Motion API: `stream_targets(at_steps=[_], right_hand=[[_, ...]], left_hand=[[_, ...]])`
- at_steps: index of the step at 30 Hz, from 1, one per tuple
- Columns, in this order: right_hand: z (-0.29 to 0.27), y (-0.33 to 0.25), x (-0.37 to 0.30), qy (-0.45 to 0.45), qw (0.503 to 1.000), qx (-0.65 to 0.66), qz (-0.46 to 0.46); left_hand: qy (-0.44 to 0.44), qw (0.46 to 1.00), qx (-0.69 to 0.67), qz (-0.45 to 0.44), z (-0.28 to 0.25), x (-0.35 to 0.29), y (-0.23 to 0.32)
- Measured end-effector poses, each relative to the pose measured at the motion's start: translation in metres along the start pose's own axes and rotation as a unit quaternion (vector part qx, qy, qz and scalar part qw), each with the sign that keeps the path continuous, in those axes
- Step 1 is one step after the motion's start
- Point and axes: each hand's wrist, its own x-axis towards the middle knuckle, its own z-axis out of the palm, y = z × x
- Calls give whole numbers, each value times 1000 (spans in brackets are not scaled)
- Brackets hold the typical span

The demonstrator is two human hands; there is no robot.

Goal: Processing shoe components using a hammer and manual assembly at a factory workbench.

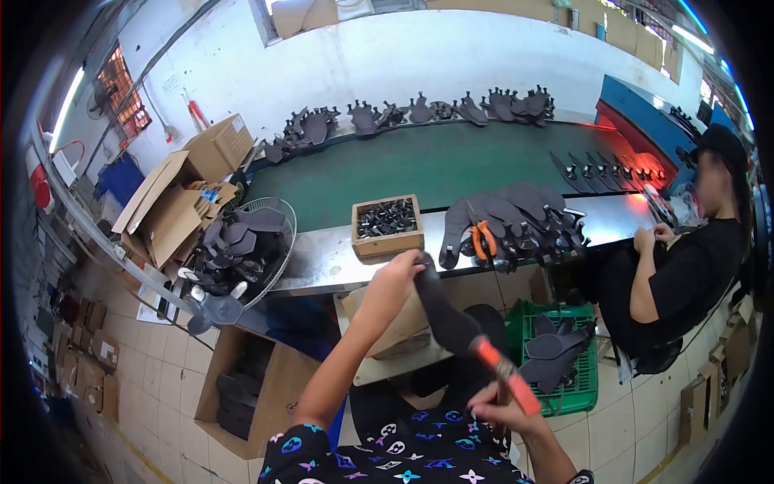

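Note:
My left hand (393, 286) pinches one end of a long dark grey shoe sole (439, 310), held aslant in front of my lap. In my right hand (501, 410), the fingers are closed on the handle of a red-faced mallet (506, 375). The mallet's head is at the sole's lower end; whether they touch I cannot tell. Beyond the left hand stands a wooden box (389, 248) of small black parts with metallic glints. Right of it, dark soles (516, 214) are heaped on the metal ledge, with orange-handled pliers (484, 240) on them.
A green conveyor belt (347, 173) runs behind the metal ledge (314, 262), soles along its far side. A wire basket (292, 234) of dark pieces stands left, above a cardboard box (278, 387). At right are a green crate (584, 375) and a seated person (685, 258).

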Motion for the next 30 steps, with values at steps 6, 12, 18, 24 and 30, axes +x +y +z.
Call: stream_targets(at_steps=[6,12,18,24,30], right_hand=[[21,-55,115,19,985,-37,-165],[45,-60,219,9,974,-91,-206],[55,-49,245,-6,941,-250,-228],[58,-45,244,18,911,-295,-287],[56,-55,240,24,932,-256,-254]], left_hand=[[-54,992,65,-94,-23,-45,-47],[32,998,-52,-32,-3,-78,-91],[64,996,-44,-32,0,-86,-99],[64,997,-34,-27,2,-89,-102],[99,991,-77,-50,-3,-82,-91]])
